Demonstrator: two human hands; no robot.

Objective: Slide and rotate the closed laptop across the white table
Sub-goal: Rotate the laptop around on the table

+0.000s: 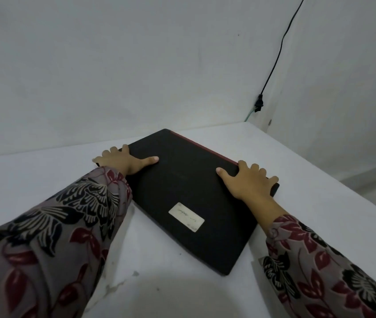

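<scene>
A closed black laptop [193, 191] with a red strip along its far edge and a pale sticker on the lid lies skewed on the white table [182, 294], one corner pointing toward the back wall. My left hand [122, 162] grips its left corner, fingers curled over the edge and thumb flat on the lid. My right hand [251, 182] holds the right corner the same way, thumb on top and fingers wrapped over the far edge. Both forearms wear patterned floral sleeves.
White walls stand close behind and to the right of the table. A black cable [278, 49] runs down the right wall to a plug [259, 103] near the table's back right corner. The table's right edge [343, 191] drops off beside the laptop.
</scene>
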